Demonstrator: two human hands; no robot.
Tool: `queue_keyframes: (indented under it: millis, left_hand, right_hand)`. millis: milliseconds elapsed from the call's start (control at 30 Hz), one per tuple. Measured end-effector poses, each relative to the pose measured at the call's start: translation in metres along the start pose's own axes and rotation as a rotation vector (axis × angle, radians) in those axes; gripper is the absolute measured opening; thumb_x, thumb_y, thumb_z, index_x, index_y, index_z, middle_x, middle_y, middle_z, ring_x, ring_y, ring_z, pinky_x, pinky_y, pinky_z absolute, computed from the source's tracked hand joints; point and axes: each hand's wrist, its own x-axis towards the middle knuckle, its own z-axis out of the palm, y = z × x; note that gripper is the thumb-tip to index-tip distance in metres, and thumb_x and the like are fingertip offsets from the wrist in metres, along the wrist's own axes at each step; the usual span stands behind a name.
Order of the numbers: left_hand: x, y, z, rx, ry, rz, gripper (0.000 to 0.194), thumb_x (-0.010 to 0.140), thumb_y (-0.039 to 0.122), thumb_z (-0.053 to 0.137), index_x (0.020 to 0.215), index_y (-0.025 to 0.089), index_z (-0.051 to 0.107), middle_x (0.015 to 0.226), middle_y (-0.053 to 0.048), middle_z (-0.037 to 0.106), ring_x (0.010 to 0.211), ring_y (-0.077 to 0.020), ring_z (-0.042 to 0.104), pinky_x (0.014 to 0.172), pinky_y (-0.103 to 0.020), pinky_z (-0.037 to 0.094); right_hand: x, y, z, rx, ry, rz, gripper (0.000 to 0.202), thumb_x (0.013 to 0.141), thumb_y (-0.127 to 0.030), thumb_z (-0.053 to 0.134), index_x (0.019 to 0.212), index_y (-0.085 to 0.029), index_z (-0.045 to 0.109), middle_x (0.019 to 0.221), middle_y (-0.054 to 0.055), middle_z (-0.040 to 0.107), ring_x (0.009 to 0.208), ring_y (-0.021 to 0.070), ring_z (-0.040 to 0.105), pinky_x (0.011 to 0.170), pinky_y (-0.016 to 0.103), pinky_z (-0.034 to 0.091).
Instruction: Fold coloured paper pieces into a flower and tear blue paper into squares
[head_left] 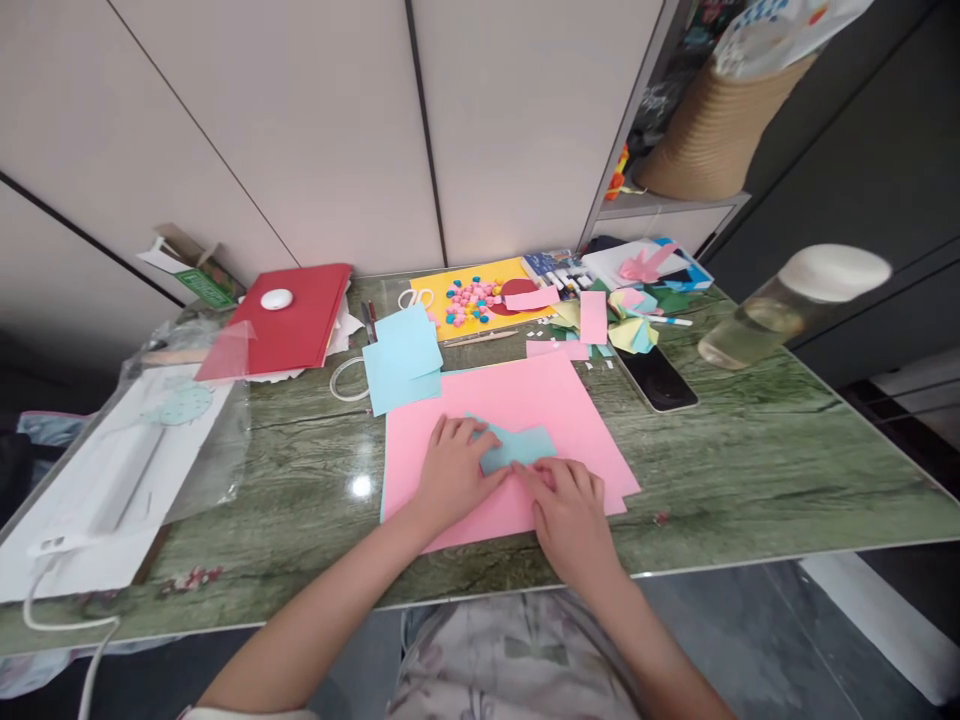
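A small light-blue sheet of paper (521,447), partly folded, lies on a stack of larger pink paper (480,515) near the table's front edge. My left hand (456,468) grips the blue paper at its left side, its thumb at the near edge. At the right, my right hand (571,505) has its fingertips closed on the near edge, close to the left thumb. The fingers cover parts of the paper. Beyond the stack, at its left corner, are loose light-blue squares (405,360).
At the back, a yellow sheet (427,300) bears small coloured balls (472,300). A phone (658,378) and a lidded bottle (765,315) stand to the right. At left are a red folder (289,320), white tape roll (346,380) and plastic-covered white board (112,450).
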Motion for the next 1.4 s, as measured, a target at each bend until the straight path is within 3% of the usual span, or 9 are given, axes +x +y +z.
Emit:
queue_keyframes:
  millis: [233,533,600,767,933,1033,1200,1400]
  left_hand:
    - [-0.004,-0.004,-0.005,-0.069,-0.019,-0.013,0.03,0.074,0.032,0.062,0.102,0.024,0.058,0.114,-0.006,0.049,0.111,-0.0234,0.04,0.099,-0.046,0.03]
    - [-0.015,-0.02,-0.012,-0.082,-0.051,-0.002,0.039,0.074,0.027,0.062,0.112,0.024,0.055,0.132,-0.007,0.039,0.127,-0.0263,0.026,0.104,-0.051,0.021]
    - [-0.015,-0.017,-0.012,-0.084,-0.041,0.017,0.037,0.074,0.026,0.061,0.111,0.024,0.055,0.131,-0.007,0.041,0.127,-0.0262,0.028,0.104,-0.051,0.021]
    - [-0.01,-0.006,-0.014,-0.057,-0.101,0.222,0.029,0.078,0.027,0.056,0.107,0.022,0.056,0.112,-0.006,0.056,0.109,-0.0196,0.047,0.1,-0.04,0.033]
    - [-0.006,-0.001,-0.016,0.18,-0.107,0.338,0.024,0.084,0.025,0.047,0.107,0.02,0.054,0.106,-0.007,0.059,0.104,-0.0197,0.05,0.104,-0.042,0.026]
    - [-0.006,0.0,-0.016,0.249,-0.122,0.356,0.027,0.083,0.032,0.049,0.106,0.019,0.054,0.107,-0.008,0.058,0.105,-0.0217,0.049,0.103,-0.042,0.027]
    - [-0.006,0.004,-0.013,0.34,-0.15,0.387,0.024,0.082,0.027,0.046,0.101,0.016,0.055,0.104,-0.01,0.059,0.1,-0.0226,0.052,0.101,-0.043,0.027]
    - [0.001,0.007,-0.019,0.323,-0.183,0.373,0.021,0.075,0.031,0.054,0.09,0.018,0.059,0.089,-0.007,0.062,0.09,-0.0221,0.056,0.1,-0.043,0.027]
  right_hand:
    - [0.0,0.001,-0.002,0.0,0.017,0.045,0.038,0.08,-0.012,0.048,0.111,-0.03,0.059,0.103,0.006,0.055,0.097,0.0224,0.042,0.079,0.038,0.029]
    - [0.003,-0.001,-0.003,0.001,0.019,0.021,0.03,0.082,-0.015,0.047,0.107,-0.027,0.06,0.099,0.006,0.055,0.095,0.0218,0.041,0.079,0.037,0.028]
    - [0.008,-0.001,-0.005,-0.019,-0.005,-0.03,0.025,0.084,-0.017,0.046,0.104,-0.023,0.059,0.099,0.007,0.055,0.096,0.0221,0.041,0.081,0.038,0.028]
    - [0.03,0.007,-0.014,-0.046,-0.099,-0.23,0.013,0.084,-0.018,0.049,0.092,-0.019,0.059,0.095,0.006,0.056,0.094,0.02,0.044,0.081,0.034,0.032]
    - [0.053,0.023,-0.023,-0.067,-0.161,-0.413,0.01,0.081,-0.021,0.055,0.09,-0.019,0.059,0.088,0.003,0.057,0.088,0.0171,0.049,0.075,0.029,0.037]
    - [0.062,0.03,-0.024,-0.1,-0.191,-0.503,0.009,0.081,-0.02,0.055,0.088,-0.019,0.06,0.086,0.003,0.058,0.085,0.0154,0.051,0.071,0.027,0.039]
    - [0.065,0.028,-0.023,-0.202,-0.237,-0.624,0.012,0.081,-0.012,0.051,0.079,-0.016,0.062,0.079,0.005,0.062,0.079,0.0175,0.056,0.063,0.028,0.04]
    - [0.057,0.016,-0.019,-0.249,-0.284,-0.652,0.017,0.076,-0.001,0.048,0.081,-0.01,0.062,0.077,0.013,0.065,0.072,0.0212,0.06,0.059,0.03,0.04]
